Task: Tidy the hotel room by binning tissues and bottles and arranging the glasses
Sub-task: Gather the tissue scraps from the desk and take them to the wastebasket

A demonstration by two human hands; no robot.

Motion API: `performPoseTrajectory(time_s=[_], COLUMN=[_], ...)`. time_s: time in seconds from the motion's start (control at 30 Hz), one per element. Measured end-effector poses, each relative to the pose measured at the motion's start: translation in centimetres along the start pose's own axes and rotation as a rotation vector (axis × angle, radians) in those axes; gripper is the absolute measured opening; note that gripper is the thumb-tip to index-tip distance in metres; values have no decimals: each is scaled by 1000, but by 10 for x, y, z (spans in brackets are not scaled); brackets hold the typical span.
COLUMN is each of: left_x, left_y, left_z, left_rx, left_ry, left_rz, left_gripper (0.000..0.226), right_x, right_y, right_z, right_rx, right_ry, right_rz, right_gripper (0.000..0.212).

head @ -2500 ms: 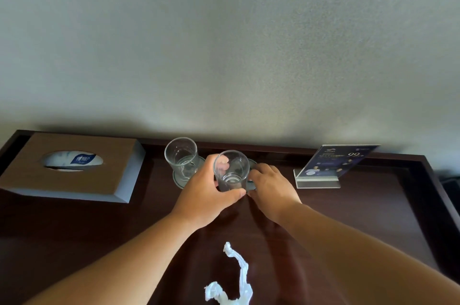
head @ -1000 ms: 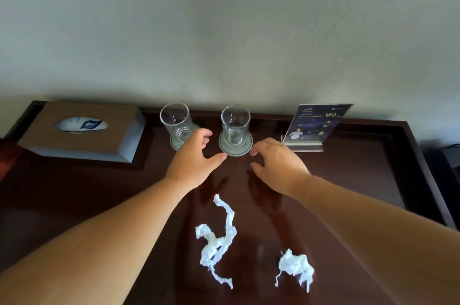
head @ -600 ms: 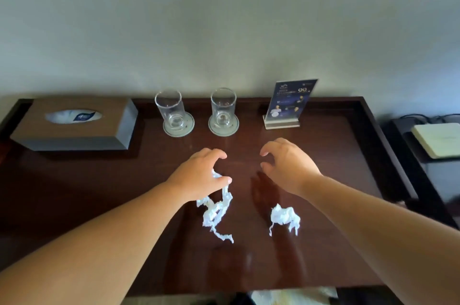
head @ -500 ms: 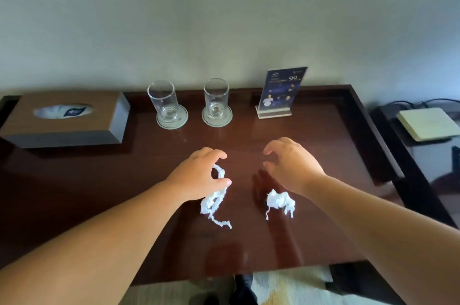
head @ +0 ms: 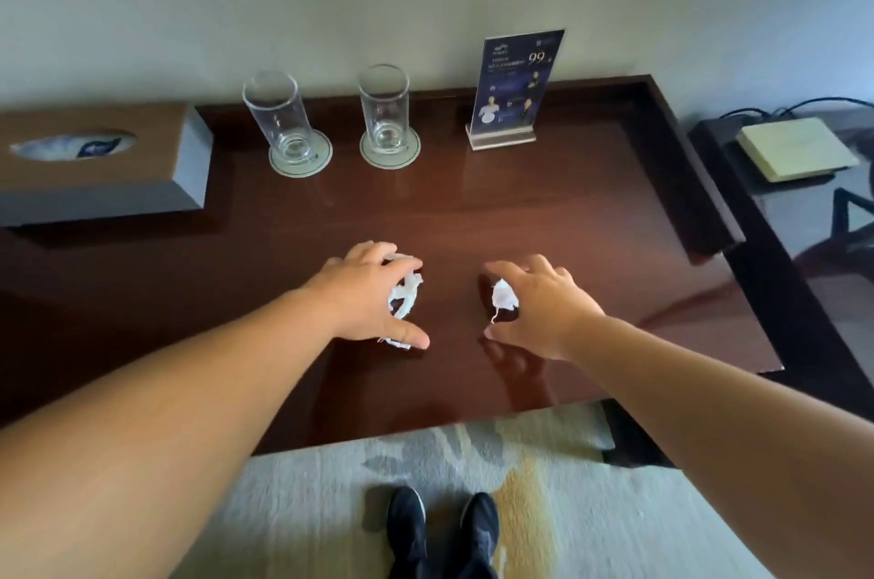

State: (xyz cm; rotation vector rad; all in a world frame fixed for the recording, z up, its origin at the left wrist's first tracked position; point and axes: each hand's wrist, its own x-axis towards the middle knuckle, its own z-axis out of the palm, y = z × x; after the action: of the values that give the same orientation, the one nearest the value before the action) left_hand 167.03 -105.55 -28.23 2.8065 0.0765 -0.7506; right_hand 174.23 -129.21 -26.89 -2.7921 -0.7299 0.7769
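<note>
White paper: I am curling my left hand [head: 359, 294] round the twisted tissue [head: 404, 290], right hand [head: 544, 309] round the wad [head: 503, 297], trailing tail risking slipping out

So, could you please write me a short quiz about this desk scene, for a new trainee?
1. True or false: the left glass and the right glass both stand upright on round coasters.
2. Which hand curls over the long twisted tissue? A) left hand B) right hand
3. Short answer: what does the right hand curl over?

Key
1: true
2: A
3: a small crumpled tissue
</note>
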Motion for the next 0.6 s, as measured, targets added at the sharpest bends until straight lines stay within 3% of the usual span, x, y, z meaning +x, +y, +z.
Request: performPoseTrajectory(time_s=[0.13,0.27,0.43,0.6], left_x=[-19,-28,-41,-45], left_y=[13,21,22,19], left_z=[19,33,46,47], left_rx=[109,215,70,-159], left_ry=[74,219,319,273], left_rz=[32,55,68,-89], left_gripper=[112,84,37,22], right_x=[-3,-4,-3,-9], right_y=[-7,-13,-16,-19], right_z=[13,19,27,29], right_rx=[-55,-102,-91,-48], right_ry=[27,67,139,141], right_rz=[-39,-46,-84,-137], right_gripper=[70,47,17,15])
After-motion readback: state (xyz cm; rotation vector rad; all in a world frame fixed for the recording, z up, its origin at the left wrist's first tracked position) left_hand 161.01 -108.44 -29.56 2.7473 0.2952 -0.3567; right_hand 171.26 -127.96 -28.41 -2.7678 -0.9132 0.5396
